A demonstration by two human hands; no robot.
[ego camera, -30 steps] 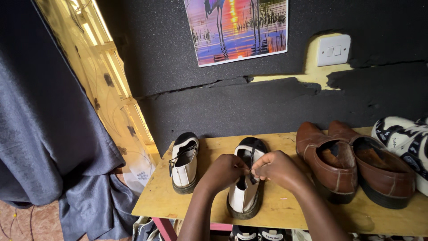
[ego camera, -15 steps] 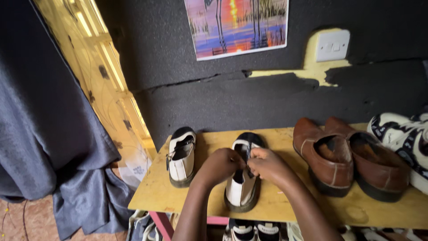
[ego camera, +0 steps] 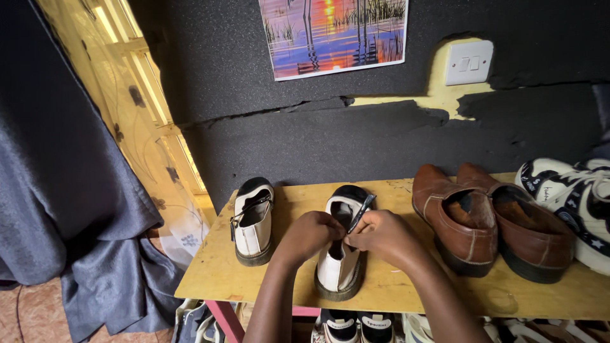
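The rear wall (ego camera: 356, 140) is covered in dark grey, rough-textured foam panels. A horizontal crack (ego camera: 273, 109) runs across the panels below the poster (ego camera: 333, 35), which shows a sunset over water. To the right of the poster, a white light switch (ego camera: 469, 61) sits on an exposed patch of yellow wall. Left of the poster, a bright window (ego camera: 136, 95) is covered by a sheer yellow patterned curtain. A heavy blue-grey curtain (ego camera: 57, 190) hangs further left, reaching the reddish floor (ego camera: 25, 314). Below the poster stands a plywood shelf (ego camera: 210, 279) on a pink frame (ego camera: 223, 321).
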